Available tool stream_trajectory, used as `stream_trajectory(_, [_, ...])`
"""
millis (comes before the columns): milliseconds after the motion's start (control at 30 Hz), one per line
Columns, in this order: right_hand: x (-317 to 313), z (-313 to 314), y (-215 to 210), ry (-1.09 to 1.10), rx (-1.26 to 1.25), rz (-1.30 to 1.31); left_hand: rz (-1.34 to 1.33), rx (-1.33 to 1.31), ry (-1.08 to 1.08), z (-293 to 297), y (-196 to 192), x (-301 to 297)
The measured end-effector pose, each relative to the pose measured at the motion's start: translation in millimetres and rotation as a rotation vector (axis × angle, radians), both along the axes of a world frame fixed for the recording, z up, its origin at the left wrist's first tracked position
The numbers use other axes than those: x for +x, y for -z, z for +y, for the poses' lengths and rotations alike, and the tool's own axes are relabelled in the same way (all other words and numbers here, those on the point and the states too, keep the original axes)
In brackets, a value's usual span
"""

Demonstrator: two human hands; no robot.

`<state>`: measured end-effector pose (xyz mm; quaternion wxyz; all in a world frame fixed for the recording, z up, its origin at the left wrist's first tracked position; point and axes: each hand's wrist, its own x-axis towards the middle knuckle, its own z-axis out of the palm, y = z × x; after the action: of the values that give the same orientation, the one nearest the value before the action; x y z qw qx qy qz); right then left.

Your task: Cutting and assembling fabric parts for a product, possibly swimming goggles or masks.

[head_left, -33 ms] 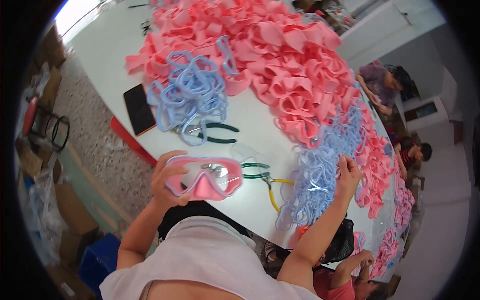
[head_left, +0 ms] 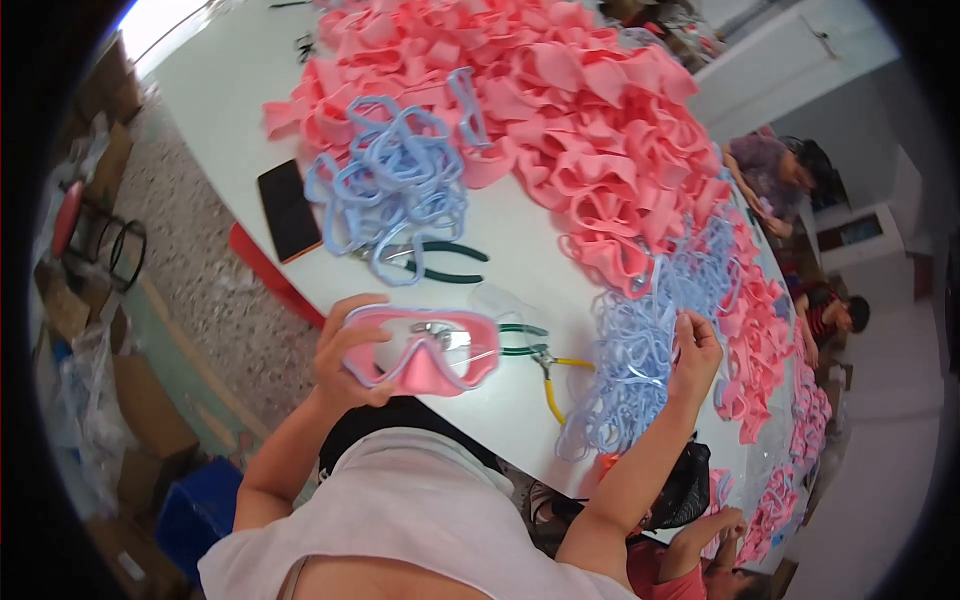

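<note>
My left hand point(head_left: 350, 355) grips a pink diving mask point(head_left: 430, 378) by its left end, above the table's near edge. The mask has a pink skirt with a nose pocket, a pale blue rim and a see-through middle. Over a pile of thin light-blue frames point(head_left: 625, 370), my right hand point(head_left: 697, 352) is raised with its fingers curled together; whether something small is pinched there cannot be made out. Green-handled pliers point(head_left: 522, 338) and yellow-handled pliers point(head_left: 553, 385) lie between the hands, partly behind the mask. A clear lens-like piece point(head_left: 490, 297) rests beside them.
A large heap of pink skirts point(head_left: 590, 110) covers the white table's point(head_left: 205, 100) far side. Thicker blue frames point(head_left: 390, 180) lie on dark-green-handled pliers point(head_left: 440, 262), near a black phone point(head_left: 289, 210). Several people point(head_left: 775, 170) sit at the right. A blue bin point(head_left: 200, 510) stands lower left.
The whole view has shifted slightly, so the table's things appear a little farther right and higher. Both hands keep nearly the same pose, and the mask stays in my left hand.
</note>
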<state>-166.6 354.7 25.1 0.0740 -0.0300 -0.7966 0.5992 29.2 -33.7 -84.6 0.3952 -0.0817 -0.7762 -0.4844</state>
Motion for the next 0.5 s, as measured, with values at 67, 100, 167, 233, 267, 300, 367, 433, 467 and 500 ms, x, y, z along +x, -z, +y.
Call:
stream_trajectory(67, [23, -41, -9, -0.163, 0.001, -0.048, 0.047, -0.016, 0.011, 9, -7, -10])
stream_trajectory(100, [35, -60, -11, -0.296, 0.004, -0.077, 0.112, -0.030, 0.052, 14, -9, -13])
stream_trajectory(167, [53, -98, -18, -0.475, -0.052, -0.104, 0.142, 0.016, 0.075, 23, -5, -17])
stream_trajectory(233, [63, -124, -16, -0.671, -0.042, -0.086, 0.178, 0.064, 0.111, 26, -5, -17])
stream_trajectory(267, [65, -130, -12, -0.673, -0.044, -0.087, 0.187, 0.031, 0.124, 27, -5, -17])
stream_trajectory(300, [66, -135, -8, -0.691, 0.026, -0.033, 0.197, -0.002, 0.138, 28, -6, -17])
stream_trajectory(367, [69, -140, -5, -0.717, 0.093, 0.017, 0.214, -0.037, 0.144, 27, -10, -15])
stream_trajectory(433, [72, -142, -6, -0.737, 0.263, 0.175, 0.233, -0.072, 0.152, 26, -12, -13])
stream_trajectory(467, [75, -143, -8, -0.739, 0.261, 0.175, 0.216, -0.090, 0.155, 26, -13, -12])
stream_trajectory(500, [79, -144, -11, -0.722, 0.335, 0.241, 0.199, -0.108, 0.159, 26, -13, -10])
